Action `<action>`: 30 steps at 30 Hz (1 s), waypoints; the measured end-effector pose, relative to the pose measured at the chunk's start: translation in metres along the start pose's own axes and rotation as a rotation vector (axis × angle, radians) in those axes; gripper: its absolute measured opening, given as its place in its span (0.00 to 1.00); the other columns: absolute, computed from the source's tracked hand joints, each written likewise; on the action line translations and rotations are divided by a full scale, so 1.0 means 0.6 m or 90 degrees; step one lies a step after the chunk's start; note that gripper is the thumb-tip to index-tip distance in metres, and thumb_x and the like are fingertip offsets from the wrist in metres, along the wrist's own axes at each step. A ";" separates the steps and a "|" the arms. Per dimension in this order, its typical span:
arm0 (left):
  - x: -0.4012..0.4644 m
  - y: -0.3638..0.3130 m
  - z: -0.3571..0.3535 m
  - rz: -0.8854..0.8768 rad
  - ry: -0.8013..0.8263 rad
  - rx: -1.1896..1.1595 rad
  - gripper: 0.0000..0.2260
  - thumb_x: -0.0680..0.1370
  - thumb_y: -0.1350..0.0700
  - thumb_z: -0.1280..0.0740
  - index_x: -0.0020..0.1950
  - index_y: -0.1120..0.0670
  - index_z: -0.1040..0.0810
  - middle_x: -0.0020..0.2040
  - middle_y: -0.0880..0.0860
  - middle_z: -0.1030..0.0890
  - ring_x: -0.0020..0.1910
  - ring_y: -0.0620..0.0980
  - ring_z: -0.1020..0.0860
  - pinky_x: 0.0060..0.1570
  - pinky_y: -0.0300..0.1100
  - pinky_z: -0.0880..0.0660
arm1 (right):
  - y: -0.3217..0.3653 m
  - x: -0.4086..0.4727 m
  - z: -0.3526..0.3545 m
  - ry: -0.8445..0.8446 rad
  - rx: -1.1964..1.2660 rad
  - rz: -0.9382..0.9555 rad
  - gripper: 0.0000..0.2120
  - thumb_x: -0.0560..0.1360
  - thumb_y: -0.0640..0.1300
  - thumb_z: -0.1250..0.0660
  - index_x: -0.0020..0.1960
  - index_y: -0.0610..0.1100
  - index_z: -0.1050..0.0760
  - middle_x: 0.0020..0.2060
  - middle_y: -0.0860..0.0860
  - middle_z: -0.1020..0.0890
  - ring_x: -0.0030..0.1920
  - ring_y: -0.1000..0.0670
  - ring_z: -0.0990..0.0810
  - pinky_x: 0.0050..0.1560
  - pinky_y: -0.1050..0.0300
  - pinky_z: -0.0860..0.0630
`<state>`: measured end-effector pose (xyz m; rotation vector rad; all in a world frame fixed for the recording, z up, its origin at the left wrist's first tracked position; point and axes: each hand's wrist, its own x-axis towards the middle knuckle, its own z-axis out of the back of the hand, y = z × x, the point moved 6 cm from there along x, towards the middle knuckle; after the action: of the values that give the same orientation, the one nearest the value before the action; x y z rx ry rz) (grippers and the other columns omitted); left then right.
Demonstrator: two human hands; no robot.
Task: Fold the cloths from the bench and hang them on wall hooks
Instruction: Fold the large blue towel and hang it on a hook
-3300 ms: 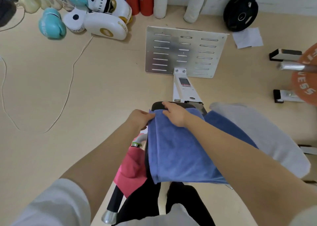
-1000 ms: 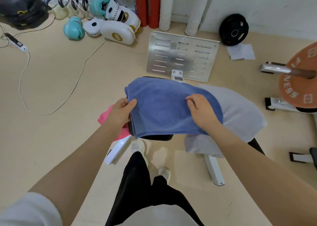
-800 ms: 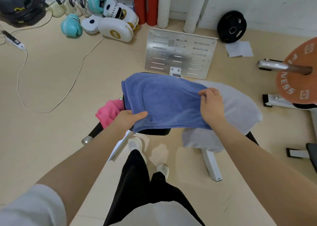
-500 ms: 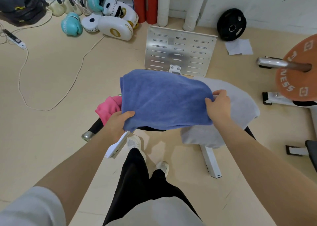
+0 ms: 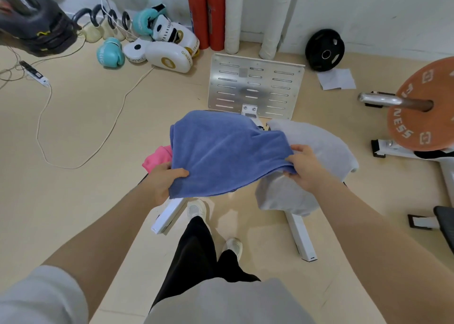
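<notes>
Blue cloth (image 5: pixel 228 151): being held up in front of the person, above the bench; folded over, far fold edge lying top-left, near edge sagging a little betw. the two hands.
L hand (image 5: pixel 161 182): gripping near-left corner of the blue cloth; thumb lying on top of the fabric, fingers curled under it and hidden.
R hand (image 5: pixel 305 167): pinching near-right edge of the blue cloth; fingers curled round the bunched edge, knuckles facing up.
Grey cloth (image 5: pixel 312 166): draping over the right part of the bench, just behind and under the R hand; touching it or not, can't tell.
Pink cloth (image 5: pixel 157 157): lying bunched at left of the bench, peeking out beside the blue cloth, just above the L hand.
Bench (image 5: pixel 301 237): mostly hidden by the cloths; white legs showing below on both sides.
Metal plate (image 5: pixel 255 87): slotted, standing on the floor beyond the bench.
Floor bkgd: boxing gloves (image 5: pixel 109 53) and white pads (image 5: pixel 169 57) top-left, two red extinguishers (image 5: pixel 206 13) at the wall, black weight plate (image 5: pixel 324 50) leaning on the wall, orange plate (image 5: pixel 422 107) on a bar at right.
Person: standing, black trousers and white shoes showing under the cloth.
</notes>
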<state>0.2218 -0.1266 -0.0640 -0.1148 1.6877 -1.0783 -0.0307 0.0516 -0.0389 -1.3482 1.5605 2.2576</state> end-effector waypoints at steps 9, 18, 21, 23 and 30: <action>-0.017 -0.060 -0.027 0.032 -0.046 -0.091 0.11 0.75 0.65 0.36 0.55 0.53 0.27 0.52 0.56 0.23 0.43 0.55 0.22 0.34 0.47 0.22 | 0.048 -0.019 -0.025 0.102 0.072 0.039 0.17 0.75 0.26 0.48 0.38 0.44 0.30 0.30 0.45 0.30 0.17 0.56 0.34 0.19 0.66 0.37; 0.010 -0.218 -0.013 -0.166 -0.031 -0.238 0.10 0.81 0.64 0.45 0.59 0.57 0.29 0.47 0.51 0.23 0.45 0.45 0.24 0.37 0.36 0.23 | 0.171 -0.025 -0.043 0.120 0.364 0.149 0.16 0.76 0.27 0.48 0.53 0.42 0.27 0.39 0.46 0.27 0.27 0.54 0.32 0.27 0.66 0.34; 0.025 -0.271 -0.025 -0.180 0.011 -0.284 0.15 0.81 0.64 0.47 0.66 0.57 0.32 0.48 0.51 0.23 0.45 0.45 0.24 0.38 0.35 0.22 | 0.207 -0.012 -0.042 0.085 0.336 0.182 0.23 0.76 0.27 0.47 0.66 0.44 0.32 0.43 0.47 0.28 0.30 0.52 0.35 0.31 0.63 0.35; 0.034 -0.313 -0.038 -0.186 0.033 -0.309 0.16 0.81 0.64 0.48 0.69 0.58 0.34 0.50 0.51 0.24 0.44 0.44 0.24 0.46 0.38 0.24 | 0.233 -0.009 -0.038 0.060 0.315 0.213 0.25 0.76 0.27 0.46 0.68 0.47 0.34 0.46 0.47 0.28 0.31 0.52 0.34 0.29 0.63 0.33; 0.042 -0.441 -0.068 -0.335 0.104 -0.335 0.14 0.80 0.65 0.43 0.65 0.57 0.31 0.50 0.51 0.21 0.45 0.44 0.20 0.43 0.33 0.22 | 0.305 -0.021 0.007 0.050 0.453 0.307 0.24 0.74 0.27 0.49 0.57 0.52 0.28 0.48 0.50 0.24 0.29 0.54 0.27 0.29 0.65 0.30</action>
<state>0.0675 -0.2713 0.1024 -0.8667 2.1225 -1.0037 -0.1194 -0.0274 0.1012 -0.9269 2.5853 1.5329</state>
